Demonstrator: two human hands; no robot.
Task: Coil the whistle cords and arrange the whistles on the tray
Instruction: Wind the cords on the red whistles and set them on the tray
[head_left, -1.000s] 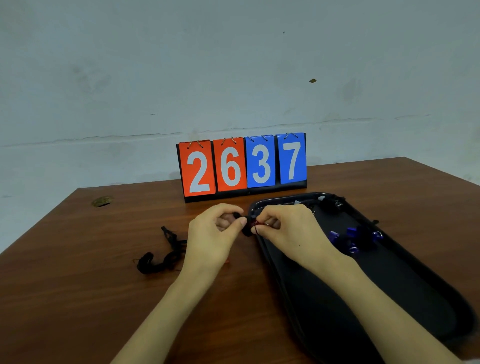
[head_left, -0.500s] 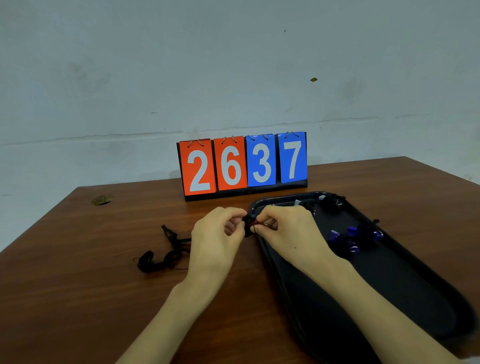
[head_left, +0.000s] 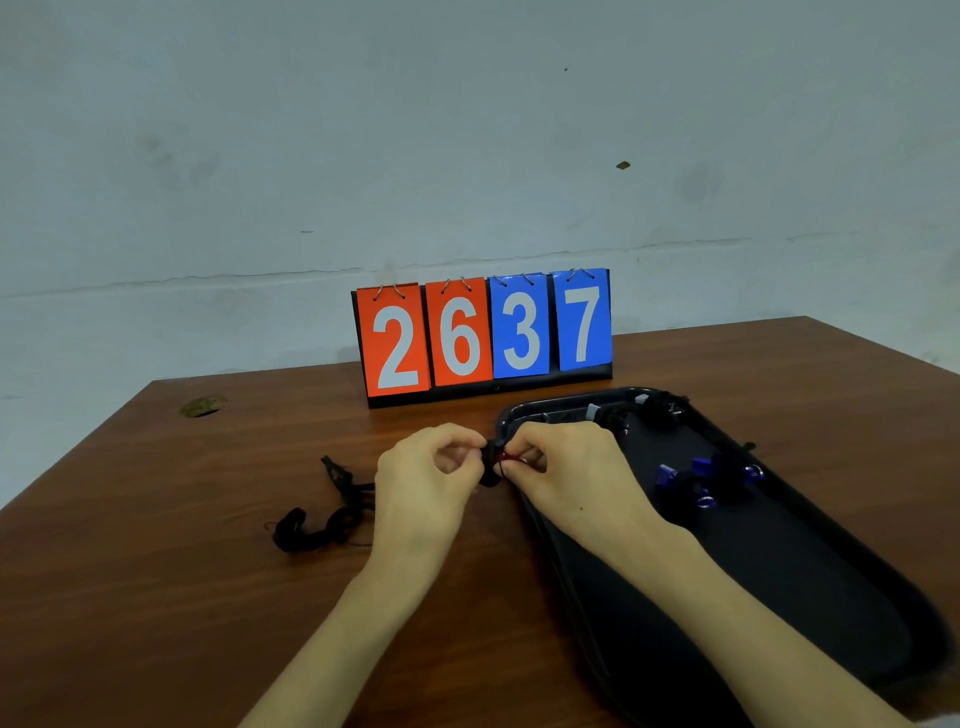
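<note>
My left hand (head_left: 426, 480) and my right hand (head_left: 563, 467) meet over the left rim of the black tray (head_left: 810, 587). Between their fingertips they pinch a small red whistle (head_left: 506, 458) and its black cord (head_left: 489, 470), mostly hidden by the fingers. On the tray lie two blue whistles (head_left: 696, 475) with dark cords, and another whistle with a bundled cord (head_left: 649, 408) at the far end. A loose black cord (head_left: 322, 512) sprawls on the wooden table to the left of my left hand.
A flip scoreboard (head_left: 485, 335) reading 2637 stands behind the tray near the table's far edge. A small round fitting (head_left: 202, 405) sits in the table at the far left. A pale wall rises behind.
Both hands have stayed together at the tray's rim. The fingers have shifted slightly around the cord and whistle. The loose cord on the table has not moved.
</note>
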